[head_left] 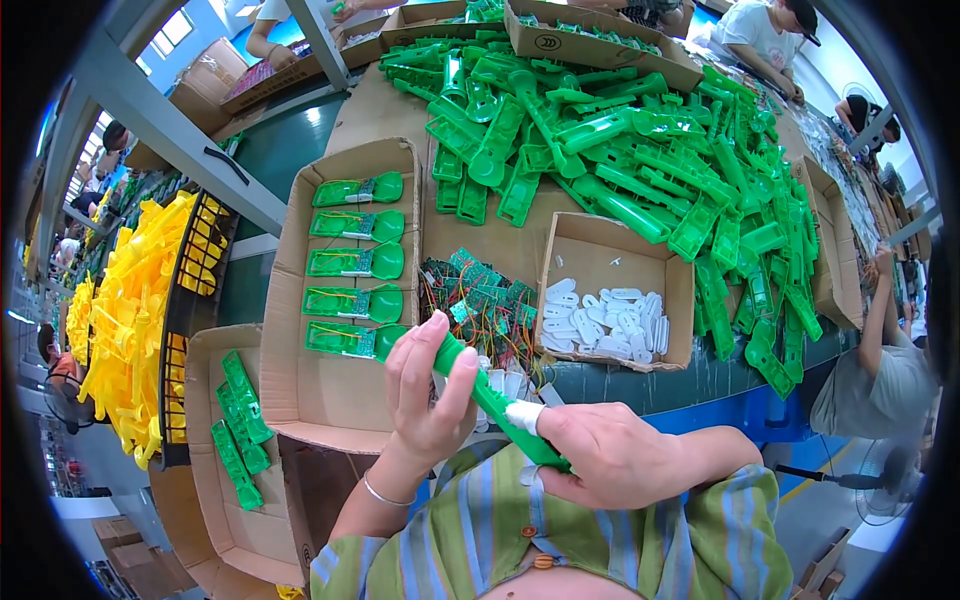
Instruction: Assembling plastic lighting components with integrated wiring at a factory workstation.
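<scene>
In front of my chest I hold a long green plastic shell [497, 405] slantwise. My left hand [432, 388] grips its far end between thumb and fingers. Closed round the near end, my right hand [612, 452] presses its thumb on the shell; that thumb has a white wrap round it. A cardboard tray [345, 400] beside my left hand bears a column of several green shells [355, 262] with small circuit boards and thin wires inside. Just beyond the held shell lies a tangled pile of wired circuit boards [490, 295]. White oval plastic pieces [620, 322] fill part of a small cardboard box [610, 235].
A large heap of green shells [640, 150] covers the far bench. At left stand a lower cardboard box [225, 535] with a few green parts and a black crate of yellow plastic parts [135, 320]. A metal post [190, 135] rises at left. Other people work around.
</scene>
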Demonstrator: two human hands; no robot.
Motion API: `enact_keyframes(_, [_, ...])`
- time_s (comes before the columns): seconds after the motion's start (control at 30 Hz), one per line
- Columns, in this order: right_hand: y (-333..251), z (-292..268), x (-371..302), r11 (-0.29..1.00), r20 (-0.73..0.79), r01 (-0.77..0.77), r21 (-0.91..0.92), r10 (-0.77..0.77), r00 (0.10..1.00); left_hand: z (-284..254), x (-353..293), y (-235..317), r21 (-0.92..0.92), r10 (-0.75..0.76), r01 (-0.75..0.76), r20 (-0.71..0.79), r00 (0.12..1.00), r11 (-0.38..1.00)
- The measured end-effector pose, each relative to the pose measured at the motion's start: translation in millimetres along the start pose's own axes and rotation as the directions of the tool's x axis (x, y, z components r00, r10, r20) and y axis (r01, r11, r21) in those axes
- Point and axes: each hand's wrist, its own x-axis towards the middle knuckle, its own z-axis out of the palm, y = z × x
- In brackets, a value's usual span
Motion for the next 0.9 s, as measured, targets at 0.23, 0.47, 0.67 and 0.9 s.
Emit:
enact_keyframes(0.23, [-2.4, -2.2, -2.2, 0.998, -0.018, -0.016, 0.067, 0.017, 1.0, 3.0, -2.0, 1.1, -0.082, 0.001, -0.002, -0.018, 1.0, 0.997])
enact_keyframes(0.47, [37.8, -39.7, 12.6, 0.98, -0.152, -0.122, 0.158, 0.146, 0.977, -16.0, -4.3, -1.2, -0.093, -0.055, 0.094, 0.356, 0.933, 0.991])
enact_keyframes(0.67, [175.7, -17.4, 9.7, 0.873, -0.216, -0.259, -0.413, 0.182, 0.959, -2.5, -0.4, 6.5, -0.416, -0.475, 0.878, 0.739, 0.478, 0.236])
enact_keyframes(0.9, [189.3, 12.4, 29.5, 0.776, -0.051, -0.239, -0.583, 0.259, 0.965, -2.9, -6.4, 9.6, -0.442, -0.585, 0.873, 0.66, 0.471, 0.204])
